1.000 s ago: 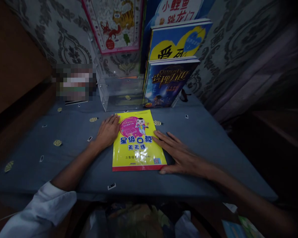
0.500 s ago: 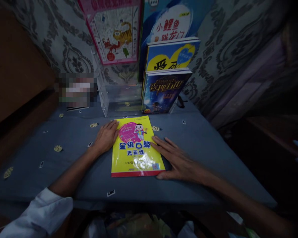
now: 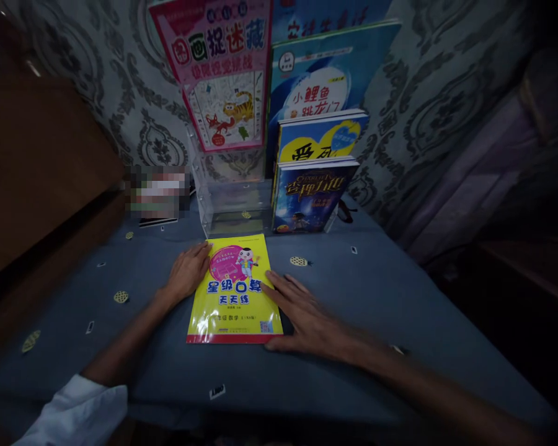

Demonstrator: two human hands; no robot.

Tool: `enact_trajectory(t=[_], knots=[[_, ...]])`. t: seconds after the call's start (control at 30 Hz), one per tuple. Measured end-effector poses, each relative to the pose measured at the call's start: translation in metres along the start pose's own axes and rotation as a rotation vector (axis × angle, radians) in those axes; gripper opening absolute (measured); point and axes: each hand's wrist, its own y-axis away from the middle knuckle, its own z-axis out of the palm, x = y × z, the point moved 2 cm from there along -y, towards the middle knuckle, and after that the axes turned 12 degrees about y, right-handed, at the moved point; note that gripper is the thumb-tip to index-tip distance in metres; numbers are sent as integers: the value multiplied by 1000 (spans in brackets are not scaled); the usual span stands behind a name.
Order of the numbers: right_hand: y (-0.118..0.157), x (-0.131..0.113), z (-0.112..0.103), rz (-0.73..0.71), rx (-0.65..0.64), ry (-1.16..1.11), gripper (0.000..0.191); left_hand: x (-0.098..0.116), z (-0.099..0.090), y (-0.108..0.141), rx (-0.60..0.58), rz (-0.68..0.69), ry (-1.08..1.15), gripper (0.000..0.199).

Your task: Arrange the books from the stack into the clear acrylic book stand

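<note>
A yellow workbook (image 3: 246, 310) with a red bottom strip, a pink circle and a cartoon child lies flat on the cloth-covered table. Along its upper left edge rests my left hand (image 3: 189, 270), open, its stretched fingers touching the border. My right hand (image 3: 302, 313) is open too, with fingers and thumb spread against the right side; its fingertips overlap the cover and the thumb is by the lower right corner. Just behind the workbook stands a clear acrylic book rack (image 3: 232, 201), whose lower left tier holds no book.
The rack's right side holds a dark blue book (image 3: 307, 201), a blue-yellow book (image 3: 316, 139) and teal picture books (image 3: 376, 52). A pink book (image 3: 223, 80) stands upper left. A blurred item (image 3: 158, 192) lies left of the rack on the blue tablecloth (image 3: 353, 297). Behind is patterned wallpaper (image 3: 160, 139).
The workbook has slid left relative to the rack and the cloth's pineapple print, and both hands have moved along with it. My view has tilted up, showing more of the upper books.
</note>
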Motion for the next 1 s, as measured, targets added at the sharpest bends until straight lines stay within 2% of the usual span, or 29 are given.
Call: enact_trajectory(t=[0.2, 0.4, 0.6, 0.83, 1.0], knots=[[-7, -5, -2, 13, -23, -34, 113, -11, 6, -8, 14, -18, 21, 43], [-5, -2, 3, -8, 16, -36, 111, -3, 4, -9, -15, 12, -44, 41], [-4, 0, 6, -42, 70, -41, 108, 21, 8, -19, -40, 118, -13, 40], [-4, -4, 1, -13, 31, -53, 109, 65, 27, -57, -105, 370, 26, 39], [-4, -4, 1, 10, -11, -88, 114, 84, 36, -75, -107, 390, 34, 42]])
